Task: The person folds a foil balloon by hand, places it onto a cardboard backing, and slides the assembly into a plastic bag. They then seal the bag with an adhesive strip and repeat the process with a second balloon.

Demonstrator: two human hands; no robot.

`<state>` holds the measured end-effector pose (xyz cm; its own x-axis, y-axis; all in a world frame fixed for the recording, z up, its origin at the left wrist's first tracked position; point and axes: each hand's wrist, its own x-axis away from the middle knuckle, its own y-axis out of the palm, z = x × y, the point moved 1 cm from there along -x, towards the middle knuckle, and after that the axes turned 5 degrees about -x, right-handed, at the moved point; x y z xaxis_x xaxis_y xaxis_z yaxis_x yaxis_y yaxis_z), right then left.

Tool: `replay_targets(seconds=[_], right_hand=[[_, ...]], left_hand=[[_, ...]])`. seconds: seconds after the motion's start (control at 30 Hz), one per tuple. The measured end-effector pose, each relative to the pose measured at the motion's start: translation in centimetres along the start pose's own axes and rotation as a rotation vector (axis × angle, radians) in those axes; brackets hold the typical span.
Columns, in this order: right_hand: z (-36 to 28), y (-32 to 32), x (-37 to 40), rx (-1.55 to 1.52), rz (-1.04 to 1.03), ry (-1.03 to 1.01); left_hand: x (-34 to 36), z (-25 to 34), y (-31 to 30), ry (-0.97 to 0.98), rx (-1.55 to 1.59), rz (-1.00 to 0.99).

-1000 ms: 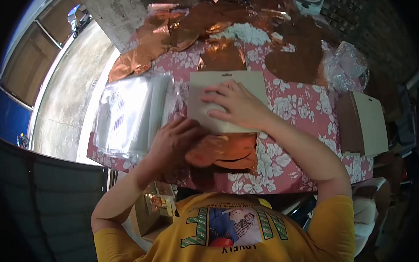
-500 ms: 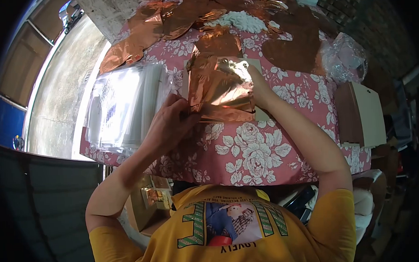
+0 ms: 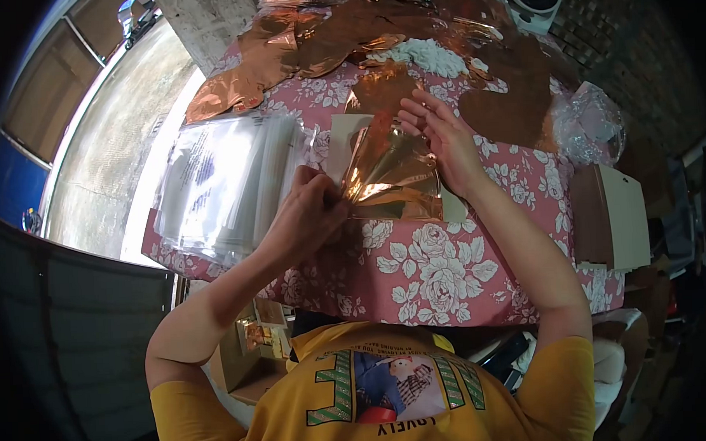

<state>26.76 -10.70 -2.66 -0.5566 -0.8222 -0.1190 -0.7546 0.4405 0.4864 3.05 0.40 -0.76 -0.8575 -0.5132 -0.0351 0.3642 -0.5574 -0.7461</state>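
A flat, copper-coloured foil balloon (image 3: 398, 184) lies folded on a pale card (image 3: 339, 143), whose left edge and lower right corner show. My left hand (image 3: 315, 200) is closed on the foil's left edge, and creases fan out from its fingertips. Over the upper right of the foil hovers my right hand (image 3: 450, 145), open, fingers stretched toward the left with nothing held in them. Part of the foil stands up in a ridge near these fingers. Beyond the card, more copper foil (image 3: 379, 89) lies flat on the flowered tablecloth (image 3: 440, 272).
Left of my left hand sits a stack of clear plastic bags (image 3: 219, 182). Large copper foil pieces (image 3: 504, 106) and a white tangled bundle (image 3: 429, 56) lie toward the back. On the right are crumpled clear plastic (image 3: 587, 123) and a cardboard box (image 3: 606, 219). A fan-like device (image 3: 533, 0) stands behind.
My right hand has come off the foil's right side and opened above it. The left hand keeps its hold, and the foil's left part now gathers into creases. The view has shifted slightly.
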Motion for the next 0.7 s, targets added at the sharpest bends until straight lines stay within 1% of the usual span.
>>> replay_targets(seconds=[0.13,0.2,0.33,0.43,0.5,0.53,0.7], right_hand=[[0.14,-0.17,0.03,-0.055,-0.013,-0.002],[0.15,-0.13,0.12,-0.046,-0.018,-0.007],[0.21,-0.14,0.0,-0.053,-0.015,-0.02],[0.3,-0.41,-0.1,-0.035,-0.025,-0.024],[0.4,-0.44,0.0,-0.046,-0.025,-0.024],[0.4,-0.38,-0.07,-0.057,-0.024,-0.028],[0.43,-0.08,0.14,0.015,-0.025,-0.049]], left_hand=[[-0.08,-0.54,0.42,0.065,-0.036,0.024],[0.05,0.14,0.44,-0.006,0.069,0.113],[-0.07,0.04,0.29,0.01,0.159,0.06],[-0.65,-0.42,0.65,0.07,0.067,0.025],[-0.2,-0.39,0.79,0.209,-0.15,0.074],[-0.08,-0.24,1.06,0.158,-0.108,0.086],[-0.14,0.05,1.15,0.189,-0.155,0.08]])
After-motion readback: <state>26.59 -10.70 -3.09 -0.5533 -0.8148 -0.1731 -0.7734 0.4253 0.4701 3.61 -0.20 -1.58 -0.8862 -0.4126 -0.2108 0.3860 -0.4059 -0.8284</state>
